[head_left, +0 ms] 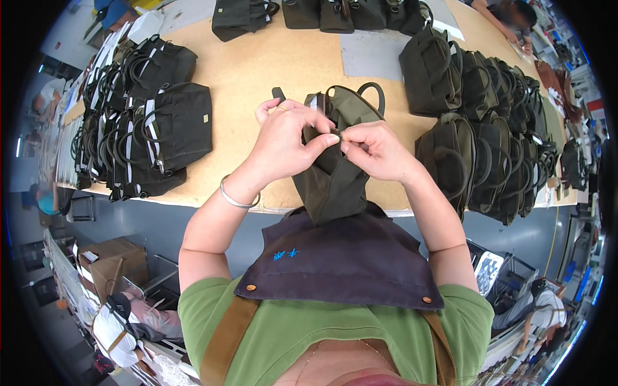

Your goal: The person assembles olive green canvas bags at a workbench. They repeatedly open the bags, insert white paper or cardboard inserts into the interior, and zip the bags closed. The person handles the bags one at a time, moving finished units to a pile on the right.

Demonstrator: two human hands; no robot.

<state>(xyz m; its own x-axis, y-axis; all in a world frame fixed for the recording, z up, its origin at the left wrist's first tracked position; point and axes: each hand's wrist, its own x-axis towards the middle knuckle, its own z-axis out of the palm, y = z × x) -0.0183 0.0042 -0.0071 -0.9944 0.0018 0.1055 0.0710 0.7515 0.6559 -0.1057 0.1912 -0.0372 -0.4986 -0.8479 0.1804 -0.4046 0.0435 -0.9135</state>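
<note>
A dark olive handbag (pixel 335 183) rests at the near edge of the table, tilted toward my apron, its two handles standing up at the far side. My left hand (pixel 290 132) pinches the bag's top edge between thumb and forefinger. Close beside it, my right hand (pixel 373 147) grips the same edge, with thumb and fingertips pressed together. The fingertips of both hands almost meet over the bag's opening. Whatever small part lies between them is too covered to make out.
Rows of dark handbags stand on the tan table (pixel 257 71): a left group (pixel 183 122), a right group (pixel 444 154), and more bags (pixel 335 14) along the far side. A grey sheet (pixel 373 55) lies behind my hands. Other people sit or stand around; a cardboard box (pixel 112 260) is behind left.
</note>
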